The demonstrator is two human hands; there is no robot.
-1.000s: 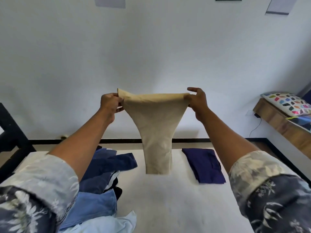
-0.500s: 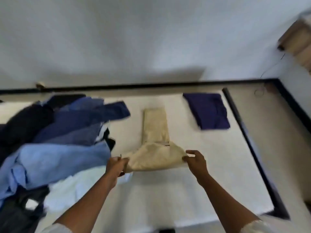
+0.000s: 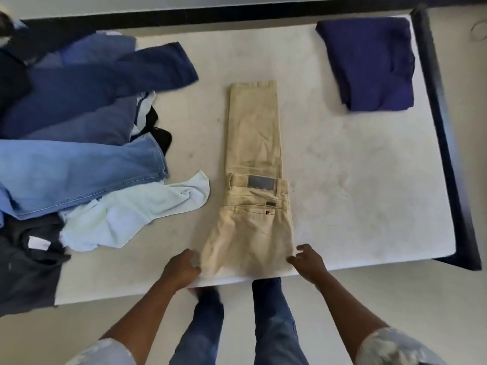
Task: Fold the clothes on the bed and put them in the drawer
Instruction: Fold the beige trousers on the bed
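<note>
Beige trousers (image 3: 253, 180) lie flat in the middle of the white mattress (image 3: 355, 193), legs pointing away from me and the waist part doubled back over them, back pocket and label up. My left hand (image 3: 181, 267) has its fingers curled against the near left edge of the fold and grips the fabric there. At the near right corner my right hand (image 3: 308, 262) has loosely spread fingers, with a fingertip touching the cloth. A folded dark blue garment (image 3: 369, 64) sits at the far right of the bed.
A heap of unfolded clothes covers the left side: dark blue trousers (image 3: 92, 83), light blue jeans (image 3: 73, 175), a pale mint shirt (image 3: 131, 214) and a dark grey garment (image 3: 29, 264). The black bed frame (image 3: 448, 154) runs along the right and far edges. My legs stand at the near edge.
The trousers went from hanging in the air between both hands to lying on the mattress with the waist folded over the legs. My view tilted down to the bed.
</note>
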